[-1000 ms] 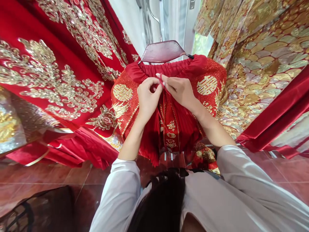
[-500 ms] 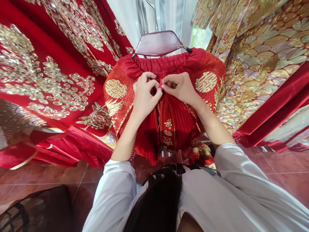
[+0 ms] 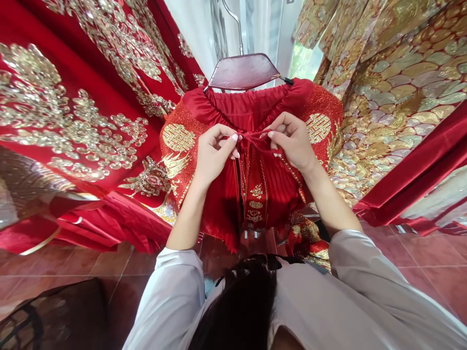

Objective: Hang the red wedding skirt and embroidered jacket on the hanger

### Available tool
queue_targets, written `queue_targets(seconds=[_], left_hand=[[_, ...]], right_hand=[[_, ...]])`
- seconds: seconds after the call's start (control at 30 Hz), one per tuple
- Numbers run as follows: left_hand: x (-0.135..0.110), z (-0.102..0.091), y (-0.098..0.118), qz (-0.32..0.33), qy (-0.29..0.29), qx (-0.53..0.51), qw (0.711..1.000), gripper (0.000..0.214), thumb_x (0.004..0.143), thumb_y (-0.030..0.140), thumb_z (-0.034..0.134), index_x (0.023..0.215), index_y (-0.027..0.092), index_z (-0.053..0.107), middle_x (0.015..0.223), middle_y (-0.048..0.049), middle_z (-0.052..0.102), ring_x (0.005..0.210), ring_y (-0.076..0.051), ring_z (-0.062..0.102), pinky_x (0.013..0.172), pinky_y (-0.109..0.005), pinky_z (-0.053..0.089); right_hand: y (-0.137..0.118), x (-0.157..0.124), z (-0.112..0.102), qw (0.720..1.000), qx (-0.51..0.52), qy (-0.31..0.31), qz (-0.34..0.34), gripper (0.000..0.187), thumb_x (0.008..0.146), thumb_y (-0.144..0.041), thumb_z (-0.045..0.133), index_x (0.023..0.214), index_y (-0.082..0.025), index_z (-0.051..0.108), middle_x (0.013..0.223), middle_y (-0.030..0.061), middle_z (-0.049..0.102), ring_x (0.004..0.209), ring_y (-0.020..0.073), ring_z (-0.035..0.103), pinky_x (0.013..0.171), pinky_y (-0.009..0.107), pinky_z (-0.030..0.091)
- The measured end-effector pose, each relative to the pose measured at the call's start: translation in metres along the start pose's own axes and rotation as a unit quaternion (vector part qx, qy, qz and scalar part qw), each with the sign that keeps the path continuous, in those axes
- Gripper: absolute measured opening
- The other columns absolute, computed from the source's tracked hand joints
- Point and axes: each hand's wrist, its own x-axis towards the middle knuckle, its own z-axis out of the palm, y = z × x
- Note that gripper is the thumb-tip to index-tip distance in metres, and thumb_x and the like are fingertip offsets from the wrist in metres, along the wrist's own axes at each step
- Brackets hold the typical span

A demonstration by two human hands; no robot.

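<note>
A red skirt [image 3: 280,180] with gold embroidery and a gathered waistband hangs from a hanger [image 3: 243,72] in front of me. At the middle of its waist, a thin red drawstring [image 3: 252,136] is looped into what looks like a bow. My left hand [image 3: 219,148] pinches one side of the drawstring between thumb and fingers. On the other side, my right hand [image 3: 291,141] pinches the string too, its fingertips closed on a loop. Both hands are level with each other, in front of the waistband, and the knot shows between them.
A red gown [image 3: 83,97] with silver-gold beading hangs at the left. Gold scale-patterned cloth [image 3: 394,107] hangs at the right. A dark bag [image 3: 62,316] lies on the tiled floor [image 3: 430,248] at lower left. Red-and-gold fabric [image 3: 306,233] is low, below the skirt.
My hands were close together at the knot and have now drawn apart to either side. The drawstring is stretched between them, with its loops now visible.
</note>
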Motion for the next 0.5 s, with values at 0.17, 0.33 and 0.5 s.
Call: queue_targets(seconds=[0.17, 0.33, 0.5], left_hand=[[0.004, 0.005, -0.007, -0.046, 0.011, -0.013, 0.999, 0.033, 0.093, 0.052, 0.043, 0.083, 0.021, 0.05, 0.076, -0.0023, 0.06, 0.048, -0.008, 0.054, 0.043, -0.021, 0.044], [0.002, -0.007, -0.009, -0.033, 0.027, 0.03, 0.999, 0.042, 0.089, 0.06, 0.044, 0.073, 0.022, 0.047, 0.061, -0.0001, 0.051, 0.047, -0.009, 0.048, 0.044, -0.023, 0.041], [-0.002, -0.018, 0.0, -0.025, 0.002, 0.059, 0.998, 0.045, 0.085, 0.062, 0.051, 0.068, 0.021, 0.047, 0.058, 0.0004, 0.048, 0.05, -0.01, 0.047, 0.048, -0.024, 0.039]], right_hand=[[0.008, 0.004, 0.005, 0.999, 0.048, -0.026, 0.001, 0.03, 0.091, -0.048, 0.041, 0.104, -0.02, 0.043, 0.081, 0.0004, 0.053, 0.051, 0.0047, 0.042, 0.046, 0.018, 0.036], [0.004, 0.003, -0.007, 1.0, -0.011, -0.027, -0.003, 0.024, 0.091, -0.04, 0.044, 0.101, -0.018, 0.048, 0.07, -0.0005, 0.05, 0.053, 0.0065, 0.041, 0.05, 0.02, 0.04], [-0.012, 0.002, -0.021, 0.997, -0.066, -0.022, -0.015, 0.018, 0.083, -0.033, 0.057, 0.088, -0.016, 0.055, 0.067, 0.0005, 0.05, 0.058, 0.008, 0.045, 0.057, 0.023, 0.043]])
